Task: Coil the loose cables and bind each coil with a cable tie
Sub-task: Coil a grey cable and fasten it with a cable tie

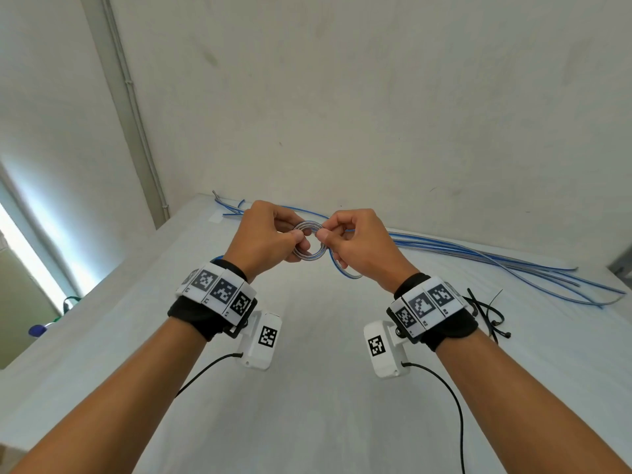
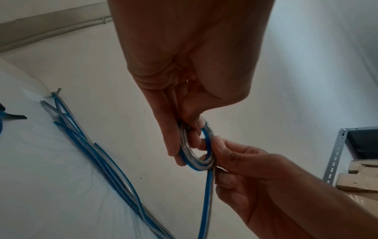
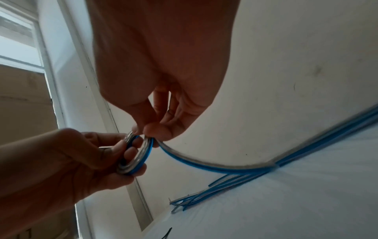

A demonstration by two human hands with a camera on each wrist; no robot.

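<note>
Stage: first coil under way; I judge the task to be in its early part.
Coil (image 1: 309, 244): a small round ring of several turns, held up above the bench (image 1: 307, 388), between the two hands.
Left hand (image 1: 265, 236): fingers curled round the left side of the coil, thumb pressing the turns together.
Right hand (image 1: 359, 244): thumb and fingertips pinch the coil's right side, where the free tail (image 3: 204, 163) leaves the ring.
Tail: curves down from the pinch to the bench, so winding is not finished.
Loose cables (image 1: 513, 265): a sheaf lying straight along the far edge of the bench by the wall, not coiled.
Cable ties (image 1: 485, 313): a black heap on the bench to the right of the right wrist, apparently unused; no tie shows on the coil.
Remaining: finish this coil, bind it, then the others.
Cable material: flat twin lead, one side blue, one side clear over silvery strands; glossy, springy.
Bench surface: white, matt sheet, faintly creased.
</note>
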